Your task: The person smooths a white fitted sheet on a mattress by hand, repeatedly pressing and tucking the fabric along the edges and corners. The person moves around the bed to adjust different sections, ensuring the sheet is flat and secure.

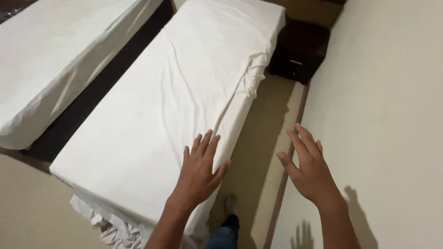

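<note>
A narrow bed covered with a wrinkled white sheet [175, 92] runs away from me in the head view. My left hand [200, 168] lies flat, fingers spread, on the sheet near the bed's right edge at its near end. My right hand [309, 168] hovers open with fingers apart over the gap between the bed and the wall, touching nothing. The sheet bunches loosely at the near left corner [108, 228] and folds down along the right side.
A second white-sheeted bed [50, 60] stands to the left across a dark gap. A dark bedside cabinet [300, 48] sits at the far right. A pale wall [387, 101] borders the narrow tiled aisle [263, 138]. My foot [230, 205] shows below.
</note>
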